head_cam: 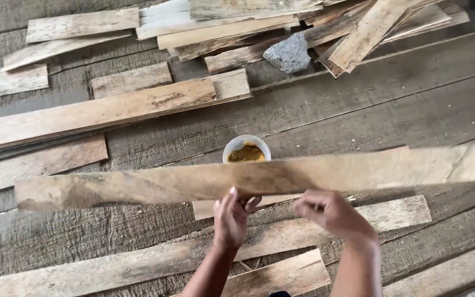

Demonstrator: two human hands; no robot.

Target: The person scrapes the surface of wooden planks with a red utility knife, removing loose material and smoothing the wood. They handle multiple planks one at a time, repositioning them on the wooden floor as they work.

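A long thin wooden strip (138, 184) is held level across the view, reaching from the left to past the right edge. My left hand (232, 217) grips its near edge around the middle, thumb on top. Just to the right, my right hand (331, 212) pinches the same edge with bent fingers. Behind the strip stands a small clear plastic cup (246, 149) holding a yellow-brown paste, partly hidden by the strip.
Rough grey plank flooring (358, 104) lies beneath. Loose wooden strips (100, 113) lie at the left, and more lie below my hands (281, 275). A heap of boards (358, 33) and a grey stone (288, 54) sit at the top.
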